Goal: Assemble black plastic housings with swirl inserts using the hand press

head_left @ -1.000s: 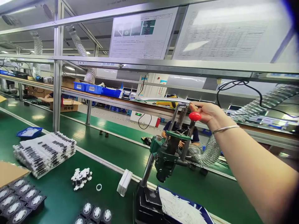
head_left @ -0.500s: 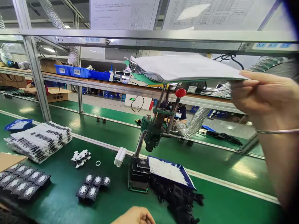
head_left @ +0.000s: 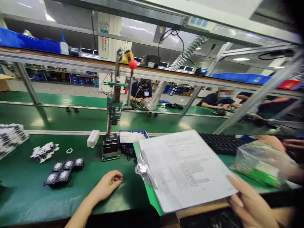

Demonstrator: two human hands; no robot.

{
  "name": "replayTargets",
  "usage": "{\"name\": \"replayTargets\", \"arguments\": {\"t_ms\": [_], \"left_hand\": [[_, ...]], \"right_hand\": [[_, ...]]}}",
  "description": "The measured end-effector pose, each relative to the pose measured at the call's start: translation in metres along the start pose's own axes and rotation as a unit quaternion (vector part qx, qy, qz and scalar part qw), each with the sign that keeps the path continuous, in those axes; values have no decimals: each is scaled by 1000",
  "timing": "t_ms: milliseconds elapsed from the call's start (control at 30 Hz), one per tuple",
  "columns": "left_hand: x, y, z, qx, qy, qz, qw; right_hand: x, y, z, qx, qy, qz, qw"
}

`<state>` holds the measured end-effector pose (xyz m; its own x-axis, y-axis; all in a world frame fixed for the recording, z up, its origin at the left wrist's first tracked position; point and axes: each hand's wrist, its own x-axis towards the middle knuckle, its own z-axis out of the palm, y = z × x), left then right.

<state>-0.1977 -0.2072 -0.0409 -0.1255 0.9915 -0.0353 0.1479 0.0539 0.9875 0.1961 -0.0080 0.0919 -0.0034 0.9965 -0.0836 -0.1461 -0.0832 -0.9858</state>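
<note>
Green clipboard [head_left: 153,194], long axis left-right, clip end leftward, right hand [head_left: 249,202] grip pinching corner

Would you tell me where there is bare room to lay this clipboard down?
Bare mat lies along the near edge, left of the left hand, in front of the black round parts. The belt behind the press is mostly bare too. Crowded: by the blue tray, keyboard and bag.

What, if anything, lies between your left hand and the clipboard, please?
Nothing visible does: only bare green table separates the left hand from the clipboard, which the right hand holds by its near corner.
</note>
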Motion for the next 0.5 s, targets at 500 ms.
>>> {"name": "replayTargets", "arguments": {"t_ms": [500], "left_hand": [[-5,4,9,446,23,109,888]], "right_hand": [[9,109,-133,0,-18,83,996]]}}
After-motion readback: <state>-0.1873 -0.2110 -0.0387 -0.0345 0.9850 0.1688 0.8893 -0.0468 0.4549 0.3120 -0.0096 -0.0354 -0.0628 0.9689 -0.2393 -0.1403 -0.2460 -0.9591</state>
